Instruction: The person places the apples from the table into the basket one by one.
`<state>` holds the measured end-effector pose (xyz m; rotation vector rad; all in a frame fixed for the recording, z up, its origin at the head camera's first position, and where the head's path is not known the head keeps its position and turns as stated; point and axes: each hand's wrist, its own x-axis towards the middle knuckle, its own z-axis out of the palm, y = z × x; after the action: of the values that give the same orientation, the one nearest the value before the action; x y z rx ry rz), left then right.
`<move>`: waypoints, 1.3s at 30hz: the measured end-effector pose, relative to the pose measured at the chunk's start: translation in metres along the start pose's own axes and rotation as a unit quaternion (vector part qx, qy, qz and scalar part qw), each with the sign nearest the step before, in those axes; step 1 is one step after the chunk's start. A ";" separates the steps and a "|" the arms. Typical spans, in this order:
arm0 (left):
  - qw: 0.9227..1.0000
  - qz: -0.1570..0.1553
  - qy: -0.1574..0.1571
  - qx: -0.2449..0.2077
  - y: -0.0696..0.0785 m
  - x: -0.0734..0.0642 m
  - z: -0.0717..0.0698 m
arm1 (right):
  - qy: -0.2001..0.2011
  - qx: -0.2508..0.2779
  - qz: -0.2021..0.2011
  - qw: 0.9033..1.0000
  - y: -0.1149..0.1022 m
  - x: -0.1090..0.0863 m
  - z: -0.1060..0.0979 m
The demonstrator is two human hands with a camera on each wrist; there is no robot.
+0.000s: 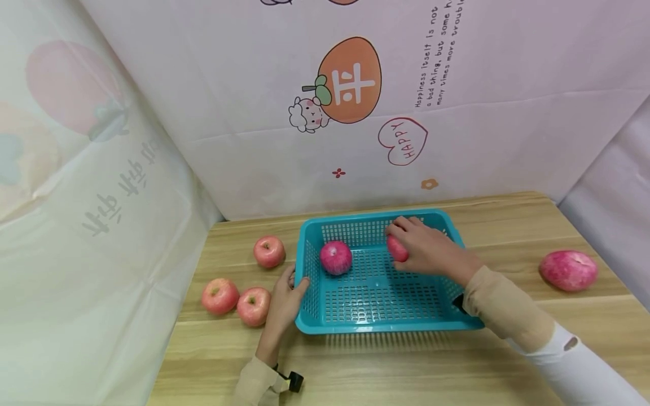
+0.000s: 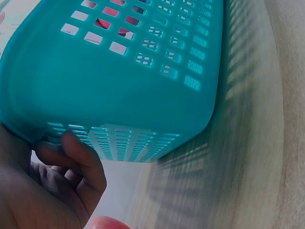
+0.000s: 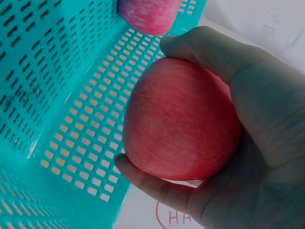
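A teal plastic basket with perforated walls stands on the wooden table. My left hand grips its left rim, thumb on the inner side and fingers curled against the outside, as the left wrist view shows. Inside the right half of the basket, my right hand holds a red apple, fingers and thumb wrapped around its sides. A dark pink, round fruit lies in the basket's left end; part of it shows past the apple in the right wrist view.
Left of the basket, three apples sit on the table: one at the back, another at far left, the third close to my left wrist. A mottled pink, oval fruit lies at the right. Printed cloth hangs behind.
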<state>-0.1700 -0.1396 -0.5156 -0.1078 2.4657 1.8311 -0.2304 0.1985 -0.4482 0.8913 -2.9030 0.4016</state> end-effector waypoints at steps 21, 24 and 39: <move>1.000 -0.004 0.000 -0.010 -0.001 0.001 0.000 | -0.045 0.004 -0.005 0.999 -0.015 0.023 0.022; 1.000 0.001 -0.002 -0.013 -0.002 0.001 0.000 | -0.049 0.002 -0.012 0.999 -0.016 0.027 0.027; 1.000 -0.010 0.000 -0.007 0.000 0.000 0.000 | -0.090 -0.009 -0.019 0.996 -0.019 0.037 0.039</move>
<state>-0.1704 -0.1398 -0.5151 -0.1331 2.4435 1.8394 -0.2505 0.1531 -0.4755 1.0276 -3.0396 0.3084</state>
